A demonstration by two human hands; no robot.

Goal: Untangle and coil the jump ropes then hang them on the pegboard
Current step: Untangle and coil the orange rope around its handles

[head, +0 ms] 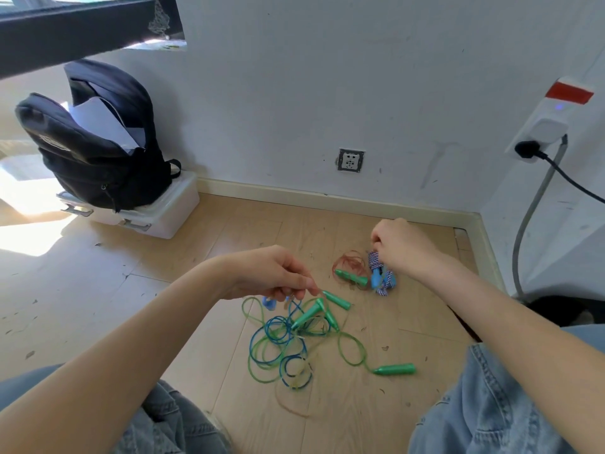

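A tangle of green and blue jump ropes (284, 345) lies on the wooden floor between my knees, with several green handles; one green handle (395, 369) lies apart to the right. My left hand (275, 276) hovers over the tangle and pinches a strand of rope near a green handle (337, 299). Farther right, my right hand (404, 247) grips the top of a blue-and-white braided rope bundle (383, 278) with a blue handle. Beside it lies a coiled red rope (348, 263) with a green handle (352, 277). No pegboard is in view.
A black backpack (95, 152) sits on a white plastic box (163, 211) at the back left. A wall socket (351, 160) is in the wall ahead. At right, a power strip (540, 132) with a black plug and cables hangs down the wall.
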